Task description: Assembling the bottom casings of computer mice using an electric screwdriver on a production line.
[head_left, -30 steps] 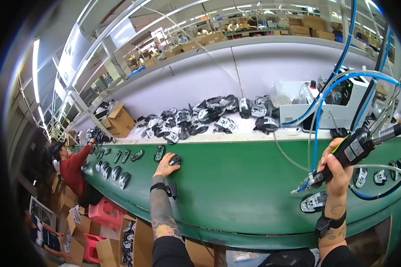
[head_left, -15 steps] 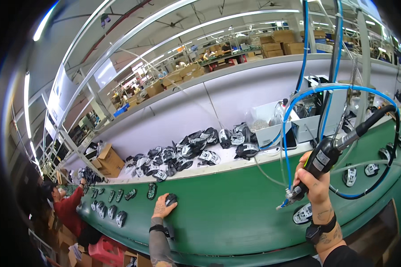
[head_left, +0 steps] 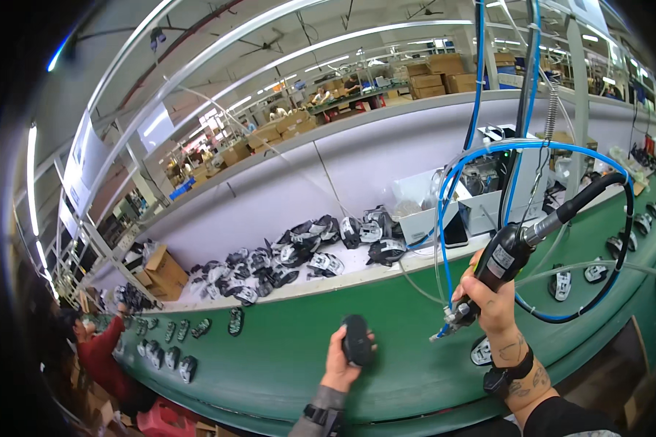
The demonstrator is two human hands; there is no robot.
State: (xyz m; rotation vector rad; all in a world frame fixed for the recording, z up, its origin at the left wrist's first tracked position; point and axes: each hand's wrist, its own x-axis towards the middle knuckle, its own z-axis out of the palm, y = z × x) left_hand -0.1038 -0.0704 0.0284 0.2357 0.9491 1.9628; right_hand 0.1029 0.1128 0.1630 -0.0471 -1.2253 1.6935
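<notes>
A dark computer mouse (head_left: 356, 340), tilted up, is in my left hand (head_left: 337, 370), with fingers and thumb wrapped around its sides. It is above the green belt (head_left: 262, 371). My right hand (head_left: 491, 300) grips a black power screwdriver (head_left: 501, 256) with a cable at its rear and blue and clear hoses. Its tip (head_left: 439, 336) points down and left, above the belt, apart from the mouse in my left hand. Just below my right wrist lies a white-and-black mouse part (head_left: 480, 352), partly covered by the wrist.
Several mouse shells (head_left: 273, 262) are heaped on the white ledge behind the belt. Circuit boards (head_left: 235, 321) and mouse parts (head_left: 187, 368) line the left; more parts (head_left: 560, 284) lie right. A co-worker in a red top (head_left: 102, 353) sits far left. Hoses loop around the screwdriver.
My left hand has moved right and lifted the mouse off the belt, tilting it up. My right hand still holds the screwdriver; the whole view has shifted slightly.
</notes>
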